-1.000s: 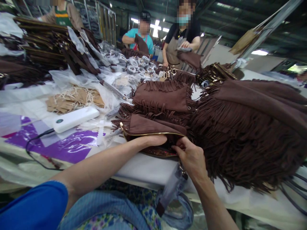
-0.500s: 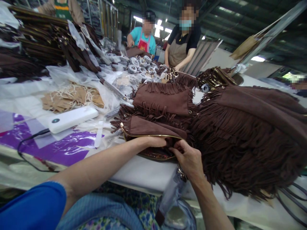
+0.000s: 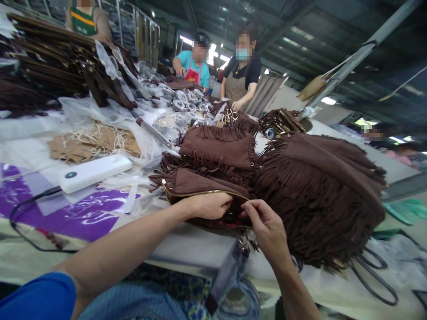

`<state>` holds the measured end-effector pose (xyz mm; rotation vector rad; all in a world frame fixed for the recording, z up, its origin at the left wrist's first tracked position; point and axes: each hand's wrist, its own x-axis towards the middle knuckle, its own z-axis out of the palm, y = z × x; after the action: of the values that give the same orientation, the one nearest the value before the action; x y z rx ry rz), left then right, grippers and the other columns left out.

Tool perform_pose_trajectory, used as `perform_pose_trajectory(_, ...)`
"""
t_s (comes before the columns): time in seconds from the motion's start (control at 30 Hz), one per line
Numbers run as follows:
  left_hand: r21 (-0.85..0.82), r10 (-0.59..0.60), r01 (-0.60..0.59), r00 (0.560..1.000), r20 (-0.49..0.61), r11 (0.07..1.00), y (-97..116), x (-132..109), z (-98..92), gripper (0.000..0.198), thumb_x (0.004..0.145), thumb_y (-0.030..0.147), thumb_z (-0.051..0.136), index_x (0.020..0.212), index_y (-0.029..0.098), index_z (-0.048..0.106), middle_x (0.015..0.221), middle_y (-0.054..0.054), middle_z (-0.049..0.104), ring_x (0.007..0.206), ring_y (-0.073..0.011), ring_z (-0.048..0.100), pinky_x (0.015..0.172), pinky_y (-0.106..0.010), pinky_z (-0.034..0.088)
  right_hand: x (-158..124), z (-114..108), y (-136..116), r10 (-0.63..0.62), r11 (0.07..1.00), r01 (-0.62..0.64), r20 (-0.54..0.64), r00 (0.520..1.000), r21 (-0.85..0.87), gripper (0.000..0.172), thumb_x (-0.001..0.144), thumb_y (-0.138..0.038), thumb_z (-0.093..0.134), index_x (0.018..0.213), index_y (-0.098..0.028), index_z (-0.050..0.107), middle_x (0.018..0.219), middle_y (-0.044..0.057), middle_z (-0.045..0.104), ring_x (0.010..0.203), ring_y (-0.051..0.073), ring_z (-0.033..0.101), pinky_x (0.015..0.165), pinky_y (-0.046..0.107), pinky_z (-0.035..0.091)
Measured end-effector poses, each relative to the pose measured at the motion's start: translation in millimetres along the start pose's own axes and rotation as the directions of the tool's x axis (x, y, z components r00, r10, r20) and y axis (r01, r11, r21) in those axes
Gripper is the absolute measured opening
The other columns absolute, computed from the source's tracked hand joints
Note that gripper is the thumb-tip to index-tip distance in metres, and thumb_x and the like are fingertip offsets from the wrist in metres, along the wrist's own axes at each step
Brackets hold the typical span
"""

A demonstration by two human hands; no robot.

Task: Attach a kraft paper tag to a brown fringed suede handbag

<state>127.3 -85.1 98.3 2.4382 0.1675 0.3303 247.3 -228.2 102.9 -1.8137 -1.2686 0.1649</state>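
Head | left grip (image 3: 211, 206): can't tell | right grip (image 3: 268, 224): pinching bag (image 3: 197, 181) | fringed pile (image 3: 320, 200) crowding right

This is a workshop, or a factory floor, where bags are handled in quantity. A long table (image 3: 200, 246) carries many alike: a zipped brown bag (image 3: 210, 181) open at its near edge, a heap of fringed bags (image 3: 320, 200) toward the right end, and a tall stack of brown pieces (image 3: 50, 55) by the far left corner. Between them lie loose card tags (image 3: 90, 144) with white strings and wrapped, coiled straps (image 3: 190, 100). Along the far edge co-workers stand in aprons, one red (image 3: 193, 75), one brown (image 3: 237, 84), one green (image 3: 83, 22). Overhead is a high, dark roof (image 3: 283, 22) with bright strips of light.
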Motion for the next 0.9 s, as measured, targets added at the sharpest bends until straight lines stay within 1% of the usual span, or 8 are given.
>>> perform_pose_trajectory(0.17, -0.359, -0.039, -0.019, 0.987, -0.154, 0.933, 20, -8, -11.2, 0.016, 0.082, 0.007, 0.043, 0.073, 0.015, 0.054, 0.068, 0.001, 0.056, 0.065, -0.0110, 0.050, 0.062, -0.021, 0.039, 4, 5, -14, 0.181, 0.959, -0.171, -0.021, 0.983, 0.224, 0.034, 0.085, -0.052, 0.055, 0.079, -0.019, 0.061, 0.063, 0.000, 0.061, 0.053, 0.014, 0.052, 0.050, 0.025, 0.041)
perform_pose_trajectory(0.3, -0.683, -0.154, 0.147, 0.987, 0.050, 0.715, 26, -13, -16.6, 0.010, 0.086, 0.019, 0.043, 0.081, 0.016, 0.051, 0.063, 0.004, 0.054, 0.047, -0.0067, 0.042, 0.045, -0.018, 0.030, 8, 8, -27, 0.187, 0.968, -0.155, -0.157, 0.970, 0.196, 0.031, 0.087, -0.049, 0.051, 0.089, -0.020, 0.060, 0.072, 0.001, 0.063, 0.063, 0.016, 0.057, 0.058, 0.027, 0.044)
perform_pose_trajectory(0.37, -0.758, -0.118, 0.204, 0.979, 0.167, 0.619, 27, -15, -17.7, 0.009, 0.086, 0.025, 0.046, 0.082, 0.017, 0.047, 0.065, 0.004, 0.056, 0.042, -0.0052, 0.039, 0.041, -0.017, 0.026, 10, 10, -36, 0.153, 0.984, -0.131, -0.190, 0.970, 0.124, 0.030, 0.087, -0.047, 0.048, 0.095, -0.020, 0.061, 0.079, 0.003, 0.064, 0.071, 0.019, 0.059, 0.064, 0.029, 0.046)
perform_pose_trajectory(0.5, -0.841, 0.031, 0.157, 0.979, 0.202, 0.517, 26, -15, -14.0, 0.012, 0.082, 0.025, 0.053, 0.079, 0.017, 0.045, 0.065, 0.004, 0.054, 0.046, -0.0059, 0.046, 0.044, -0.017, 0.033, 19, 16, -51, 0.076, 0.997, -0.076, -0.176, 0.981, 0.006, 0.029, 0.086, -0.043, 0.047, 0.096, -0.021, 0.063, 0.084, 0.003, 0.064, 0.076, 0.020, 0.058, 0.070, 0.032, 0.046)
perform_pose_trajectory(0.63, -0.857, -0.013, 0.123, 0.991, 0.135, 0.501, 22, -12, -8.9, 0.014, 0.084, 0.027, 0.052, 0.076, 0.017, 0.046, 0.066, 0.003, 0.055, 0.049, -0.0060, 0.047, 0.047, -0.018, 0.037, 23, 12, -46, 0.221, 0.927, -0.186, -0.073, 0.973, 0.325, 0.032, 0.083, -0.051, 0.056, 0.096, -0.022, 0.062, 0.079, 0.000, 0.064, 0.058, 0.014, 0.053, 0.055, 0.026, 0.044)
perform_pose_trajectory(0.73, -0.855, -0.062, 0.139, 0.990, 0.125, 0.499, 22, -11, -6.5, 0.011, 0.082, 0.023, 0.051, 0.076, 0.016, 0.046, 0.066, 0.003, 0.055, 0.051, -0.0063, 0.047, 0.047, -0.018, 0.036, 12, -2, -31, 0.346, 0.802, -0.217, -0.137, 0.928, 0.557, 0.037, 0.076, -0.054, 0.068, 0.092, -0.021, 0.063, 0.085, 0.001, 0.066, 0.057, 0.011, 0.054, 0.049, 0.021, 0.042)
perform_pose_trajectory(0.8, -0.854, -0.069, 0.145, 0.989, 0.128, 0.500, 23, -11, -5.0, 0.010, 0.080, 0.022, 0.051, 0.075, 0.016, 0.046, 0.067, 0.002, 0.055, 0.053, -0.0068, 0.049, 0.047, -0.018, 0.036, 0, -11, -22, 0.409, 0.763, -0.229, -0.177, 0.895, 0.604, 0.039, 0.070, -0.054, 0.075, 0.085, -0.019, 0.066, 0.080, 0.002, 0.065, 0.055, 0.009, 0.052, 0.042, 0.017, 0.035)
perform_pose_trajectory(0.9, -0.851, -0.058, 0.131, 0.991, 0.118, 0.508, 24, -11, -1.2, 0.008, 0.079, 0.022, 0.050, 0.075, 0.016, 0.046, 0.068, 0.002, 0.056, 0.053, -0.0071, 0.049, 0.047, -0.019, 0.036, -16, -13, -15, 0.469, 0.712, -0.340, -0.055, 0.882, 0.615, 0.043, 0.065, -0.054, 0.080, 0.081, -0.015, 0.070, 0.071, 0.002, 0.063, 0.045, 0.006, 0.042, 0.035, 0.016, 0.026)
